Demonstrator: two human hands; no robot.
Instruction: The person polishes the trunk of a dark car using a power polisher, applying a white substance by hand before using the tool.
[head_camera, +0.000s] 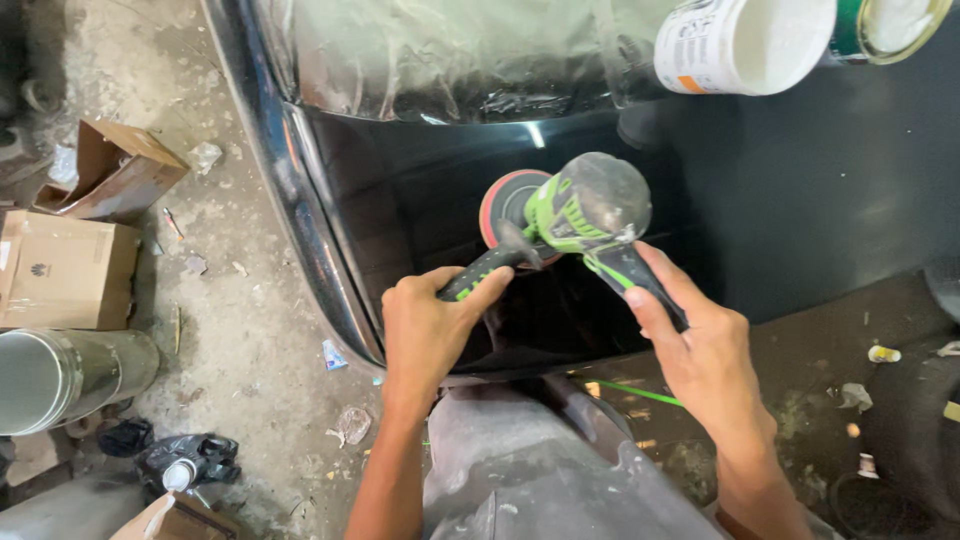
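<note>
A green and grey power polisher (585, 205) with a red round pad (503, 200) rests on a glossy black car panel (420, 180). My left hand (430, 330) is wrapped around the polisher's black side handle. The tool's rear grip is held by my right hand (700, 345), thumb along the top. A green cord (640, 392) trails below the panel toward my legs.
A white tub (745, 45) and a green tin (890, 25) stand on the panel's far right. Clear plastic sheeting (440, 55) covers the upper body. Cardboard boxes (65, 270), a metal cylinder (60, 375) and litter lie on the dusty floor at left.
</note>
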